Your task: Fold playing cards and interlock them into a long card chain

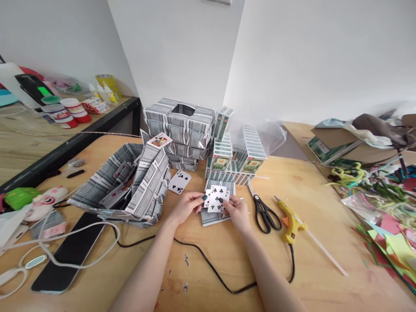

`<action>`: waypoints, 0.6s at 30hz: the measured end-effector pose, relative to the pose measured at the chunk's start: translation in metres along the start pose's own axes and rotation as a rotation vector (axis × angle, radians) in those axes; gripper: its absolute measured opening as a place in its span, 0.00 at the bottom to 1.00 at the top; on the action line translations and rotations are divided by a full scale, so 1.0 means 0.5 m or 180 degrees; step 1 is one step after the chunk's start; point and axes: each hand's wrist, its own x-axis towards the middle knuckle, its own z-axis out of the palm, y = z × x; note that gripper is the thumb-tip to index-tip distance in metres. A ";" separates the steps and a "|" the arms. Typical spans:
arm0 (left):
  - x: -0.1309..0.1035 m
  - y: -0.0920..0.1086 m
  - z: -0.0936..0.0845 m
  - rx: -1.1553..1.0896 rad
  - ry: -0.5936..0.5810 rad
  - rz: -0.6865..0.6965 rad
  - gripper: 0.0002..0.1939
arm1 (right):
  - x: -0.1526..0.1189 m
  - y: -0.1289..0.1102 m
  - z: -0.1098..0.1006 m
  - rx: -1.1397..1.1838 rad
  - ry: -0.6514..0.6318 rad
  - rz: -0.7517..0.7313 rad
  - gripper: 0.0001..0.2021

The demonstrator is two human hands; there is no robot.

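Note:
My left hand point(191, 204) and my right hand point(236, 212) meet over the table, each with fingers closed on playing cards. A five of clubs point(217, 196) faces up in front, and another card showing a 6 sticks out behind it. Below them lies a grey-patterned panel of cards point(211, 218), face down. Left of my hands stands an open basket made of folded cards point(152, 186) with loose cards inside. A loose four of clubs point(180, 182) lies by the basket. Behind is a larger woven card box point(182, 125) with an opening on top.
Stacked card boxes point(251, 147) stand behind my hands. Black-handled scissors point(265, 216) and a yellow glue gun point(292, 223) lie to the right, with a glue stick point(328, 253). A black cable point(208, 260) crosses the table in front. Paper scraps point(390, 238) cover the right edge.

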 end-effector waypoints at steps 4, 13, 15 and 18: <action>0.005 -0.004 -0.003 -0.0124 -0.0145 -0.0173 0.16 | -0.001 -0.003 0.000 0.0038 0.0019 -0.0007 0.16; 0.008 -0.009 -0.007 -0.0127 -0.0090 -0.0195 0.15 | -0.005 -0.010 0.000 -0.0005 -0.0072 0.0057 0.15; 0.007 -0.007 -0.006 -0.0078 -0.0091 -0.0160 0.15 | -0.005 -0.012 0.000 -0.0030 -0.0086 0.0053 0.15; 0.007 -0.003 -0.007 -0.0062 -0.0174 -0.0169 0.14 | -0.005 -0.012 -0.001 -0.0046 -0.0104 0.0060 0.16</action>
